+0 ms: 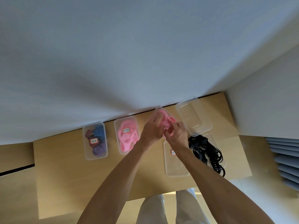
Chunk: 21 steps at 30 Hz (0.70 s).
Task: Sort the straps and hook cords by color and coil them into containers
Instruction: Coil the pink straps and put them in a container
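Both hands meet at the back middle of the wooden table (68,172). My left hand (152,129) and my right hand (177,135) grip a bundle of pink straps (166,120) that sits in a tilted clear container (159,109) lifted off the table. A second clear container (118,126), labelled, holds coiled pink straps (127,136). A labelled container on the left (85,143) holds striped blue, red and purple straps (98,135). Black hook cords (207,152) lie heaped at the right, spilling over a container (224,160).
A labelled clear lid or container (176,167) lies under my right forearm. An empty clear container (194,117) stands at the back right by the white wall (113,62). A grey slatted panel (284,160) is at the far right. My legs show below the table's front edge.
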Each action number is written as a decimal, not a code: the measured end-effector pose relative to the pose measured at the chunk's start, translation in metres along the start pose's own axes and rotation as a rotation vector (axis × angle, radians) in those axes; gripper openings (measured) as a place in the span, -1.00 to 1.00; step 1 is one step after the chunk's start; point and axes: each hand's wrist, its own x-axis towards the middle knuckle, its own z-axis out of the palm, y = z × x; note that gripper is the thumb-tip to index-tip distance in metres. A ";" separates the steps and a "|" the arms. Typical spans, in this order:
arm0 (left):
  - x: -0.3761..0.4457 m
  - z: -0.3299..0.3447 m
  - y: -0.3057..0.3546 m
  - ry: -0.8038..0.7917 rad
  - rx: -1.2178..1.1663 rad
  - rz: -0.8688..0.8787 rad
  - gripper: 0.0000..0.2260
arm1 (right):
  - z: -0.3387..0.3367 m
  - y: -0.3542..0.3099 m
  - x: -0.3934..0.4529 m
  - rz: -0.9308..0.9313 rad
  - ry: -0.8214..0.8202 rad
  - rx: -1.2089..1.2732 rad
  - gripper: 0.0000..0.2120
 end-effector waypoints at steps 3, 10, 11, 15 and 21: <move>-0.001 0.002 0.001 0.010 -0.007 -0.064 -0.80 | 0.000 0.003 -0.006 -0.077 -0.019 -0.116 -0.77; -0.005 0.004 0.005 0.055 0.066 -0.078 -0.82 | 0.001 0.004 -0.014 -0.159 0.067 -0.341 -0.80; -0.008 0.002 0.003 0.052 0.103 -0.077 -0.80 | 0.001 0.004 -0.017 -0.164 0.066 -0.350 -0.82; -0.025 -0.006 0.000 0.070 0.062 -0.220 -0.70 | 0.001 -0.008 -0.021 -0.111 0.049 -0.287 -0.83; -0.037 -0.026 0.009 0.129 0.115 -0.193 -0.65 | -0.004 -0.031 -0.023 0.045 0.017 -0.233 -0.82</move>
